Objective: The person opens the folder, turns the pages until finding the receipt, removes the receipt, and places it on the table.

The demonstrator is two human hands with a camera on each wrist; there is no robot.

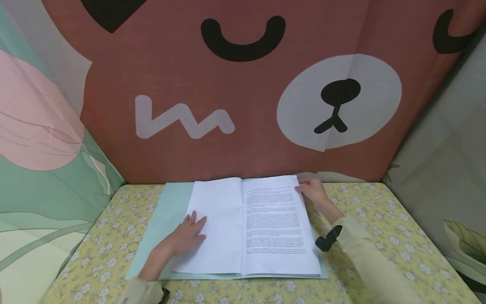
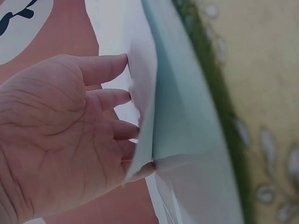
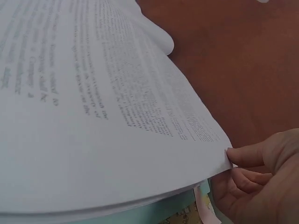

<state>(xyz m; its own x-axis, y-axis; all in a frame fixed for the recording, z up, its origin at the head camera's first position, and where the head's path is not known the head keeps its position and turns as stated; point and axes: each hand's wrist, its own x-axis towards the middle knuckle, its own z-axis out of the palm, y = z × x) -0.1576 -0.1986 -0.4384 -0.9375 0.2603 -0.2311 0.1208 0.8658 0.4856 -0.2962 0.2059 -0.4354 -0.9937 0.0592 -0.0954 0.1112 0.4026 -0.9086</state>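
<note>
A booklet of white pages in a pale green cover (image 1: 176,198) lies spread flat in the head view. Its left page (image 1: 220,202) is blank and its right page (image 1: 271,261) carries dense printed text. My left hand (image 1: 186,236) rests on the left page with fingers spread; in the left wrist view the fingertips (image 2: 122,60) touch the paper at the lifted page edge. At the upper right corner, my right hand (image 1: 313,190) pinches the printed page between thumb and finger. The right wrist view shows that corner raised in the right hand (image 3: 261,177).
A yellow flowered cloth (image 1: 364,211) covers the table. Behind it stands a brown bear-print curtain (image 1: 258,152), close to the booklet's far edge. Printed fabric panels (image 1: 444,169) stand at both sides. A dark band (image 1: 328,238) sits on the right wrist.
</note>
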